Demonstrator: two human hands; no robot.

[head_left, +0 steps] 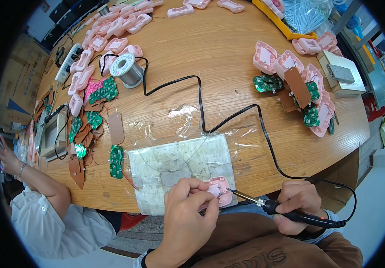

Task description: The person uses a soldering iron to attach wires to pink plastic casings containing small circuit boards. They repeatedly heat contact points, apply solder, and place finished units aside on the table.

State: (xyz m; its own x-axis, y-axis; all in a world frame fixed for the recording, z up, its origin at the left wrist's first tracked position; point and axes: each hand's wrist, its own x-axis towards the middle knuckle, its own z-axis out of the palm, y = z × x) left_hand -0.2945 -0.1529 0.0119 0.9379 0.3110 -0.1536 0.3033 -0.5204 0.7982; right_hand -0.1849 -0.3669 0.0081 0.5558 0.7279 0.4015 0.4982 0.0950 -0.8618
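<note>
My left hand [187, 213] is closed on a pink plastic shell [220, 188], held over the near edge of a stained white work mat [174, 154]. Its thumb and fingers cover the shell's left part. In my right hand [297, 206] is a black soldering iron [294, 213], gripped by the handle. The iron's metal tip reaches the inside of the shell, next to small parts there; whether it touches them I cannot tell. A black cord runs from the handle across the table. A thin solder wire curves over the mat.
A solder spool [132, 73] stands at the back left, near piled pink shells [116, 27]. Green circuit boards [116, 161] lie left of the mat. More shells and boards [311, 117] are heaped at right, beside a box with a grey block [340, 74]. A co-worker's arm [45, 187] is at far left.
</note>
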